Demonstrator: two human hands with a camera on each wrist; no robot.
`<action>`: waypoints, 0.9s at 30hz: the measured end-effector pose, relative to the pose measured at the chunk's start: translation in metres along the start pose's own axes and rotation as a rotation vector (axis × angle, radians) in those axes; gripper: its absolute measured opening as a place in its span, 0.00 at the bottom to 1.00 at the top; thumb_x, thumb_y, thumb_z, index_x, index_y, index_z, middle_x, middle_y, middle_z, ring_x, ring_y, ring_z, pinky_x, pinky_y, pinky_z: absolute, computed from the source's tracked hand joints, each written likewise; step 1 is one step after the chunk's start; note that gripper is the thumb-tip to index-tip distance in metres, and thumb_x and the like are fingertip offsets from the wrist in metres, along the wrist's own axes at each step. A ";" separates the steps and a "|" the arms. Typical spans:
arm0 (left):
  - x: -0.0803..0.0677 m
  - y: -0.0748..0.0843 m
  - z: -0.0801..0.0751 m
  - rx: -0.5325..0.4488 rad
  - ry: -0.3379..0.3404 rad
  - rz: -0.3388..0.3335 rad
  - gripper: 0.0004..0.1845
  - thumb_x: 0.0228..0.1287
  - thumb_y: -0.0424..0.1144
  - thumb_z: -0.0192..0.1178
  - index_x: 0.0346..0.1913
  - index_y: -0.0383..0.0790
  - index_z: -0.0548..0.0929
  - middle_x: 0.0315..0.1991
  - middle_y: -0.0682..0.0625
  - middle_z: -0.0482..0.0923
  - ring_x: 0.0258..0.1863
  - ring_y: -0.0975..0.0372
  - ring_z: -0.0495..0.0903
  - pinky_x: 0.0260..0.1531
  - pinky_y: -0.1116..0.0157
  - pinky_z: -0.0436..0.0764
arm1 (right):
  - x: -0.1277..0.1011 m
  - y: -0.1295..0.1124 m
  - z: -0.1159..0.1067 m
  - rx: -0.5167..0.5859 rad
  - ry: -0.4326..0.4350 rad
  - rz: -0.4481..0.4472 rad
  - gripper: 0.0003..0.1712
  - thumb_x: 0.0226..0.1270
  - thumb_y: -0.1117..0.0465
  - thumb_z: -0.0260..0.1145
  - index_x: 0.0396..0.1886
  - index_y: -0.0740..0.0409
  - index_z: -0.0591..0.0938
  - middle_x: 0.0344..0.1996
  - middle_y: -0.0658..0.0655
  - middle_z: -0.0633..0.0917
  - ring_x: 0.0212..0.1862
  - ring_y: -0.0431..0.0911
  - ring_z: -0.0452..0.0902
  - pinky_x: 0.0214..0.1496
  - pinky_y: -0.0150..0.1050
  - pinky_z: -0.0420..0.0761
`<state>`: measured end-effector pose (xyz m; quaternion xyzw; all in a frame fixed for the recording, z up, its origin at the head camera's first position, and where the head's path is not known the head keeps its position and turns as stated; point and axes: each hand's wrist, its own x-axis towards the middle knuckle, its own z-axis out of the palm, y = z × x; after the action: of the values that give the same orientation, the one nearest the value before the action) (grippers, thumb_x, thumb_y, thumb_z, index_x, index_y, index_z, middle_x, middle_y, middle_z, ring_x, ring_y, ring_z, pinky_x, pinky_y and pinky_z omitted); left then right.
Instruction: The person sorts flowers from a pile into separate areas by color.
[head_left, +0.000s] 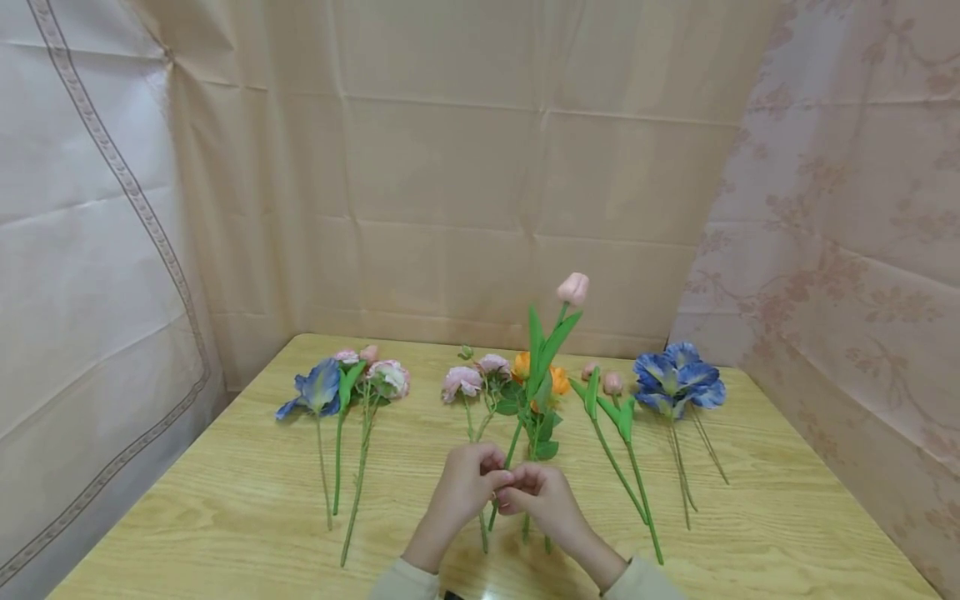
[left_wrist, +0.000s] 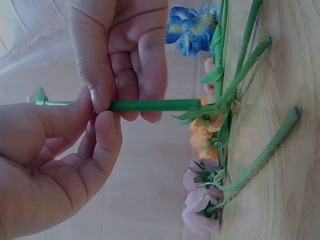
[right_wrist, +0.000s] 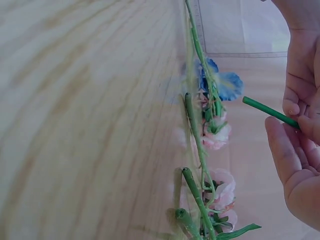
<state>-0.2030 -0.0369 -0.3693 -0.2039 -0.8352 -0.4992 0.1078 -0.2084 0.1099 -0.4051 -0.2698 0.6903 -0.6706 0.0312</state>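
Observation:
A pink tulip with green leaves stands upright, a little tilted, above the middle of the table. My left hand pinches its green stem, and my right hand pinches it close beside, the fingertips of both meeting. The stem's lower end sticks out bare below the fingers in the left wrist view. In the right wrist view, the left hand is above and the right hand below, with the same stem between them. Behind the hands lie orange flowers and pale pink flowers.
On the wooden table, a blue flower and a pink-white flower lie at left. Two pink tulips lie right of the hands, with blue flowers farther right. Cloth hangs behind the table.

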 end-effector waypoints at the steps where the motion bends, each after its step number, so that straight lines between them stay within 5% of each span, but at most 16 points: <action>1: 0.000 0.000 0.001 0.006 0.000 0.004 0.07 0.47 0.27 0.65 0.21 0.34 0.76 0.18 0.53 0.72 0.18 0.69 0.69 0.17 0.73 0.71 | 0.000 0.000 0.000 0.000 -0.002 -0.005 0.09 0.56 0.75 0.59 0.32 0.83 0.73 0.30 0.74 0.79 0.29 0.41 0.80 0.32 0.41 0.79; 12: -0.001 -0.002 0.002 0.040 -0.052 -0.018 0.06 0.51 0.31 0.64 0.27 0.32 0.78 0.18 0.53 0.74 0.18 0.68 0.70 0.18 0.71 0.71 | -0.004 -0.017 0.001 -0.188 0.073 0.057 0.04 0.54 0.77 0.58 0.28 0.79 0.74 0.26 0.72 0.78 0.25 0.47 0.79 0.27 0.40 0.79; 19: -0.002 -0.004 0.001 0.091 -0.079 -0.030 0.05 0.55 0.34 0.61 0.29 0.35 0.78 0.17 0.56 0.70 0.17 0.68 0.66 0.17 0.71 0.69 | -0.004 -0.006 -0.019 -0.351 0.081 0.129 0.03 0.54 0.75 0.61 0.25 0.72 0.75 0.19 0.58 0.78 0.20 0.46 0.76 0.22 0.37 0.79; 27: -0.002 -0.006 0.000 0.114 -0.098 -0.057 0.06 0.56 0.35 0.61 0.29 0.35 0.79 0.18 0.56 0.70 0.18 0.68 0.67 0.18 0.70 0.69 | -0.010 -0.010 -0.036 -0.465 0.140 0.203 0.04 0.51 0.75 0.62 0.22 0.68 0.74 0.16 0.55 0.76 0.17 0.48 0.75 0.19 0.38 0.78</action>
<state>-0.2039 -0.0402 -0.3745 -0.1977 -0.8721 -0.4430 0.0639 -0.2111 0.1472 -0.3950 -0.1520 0.8499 -0.5044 -0.0123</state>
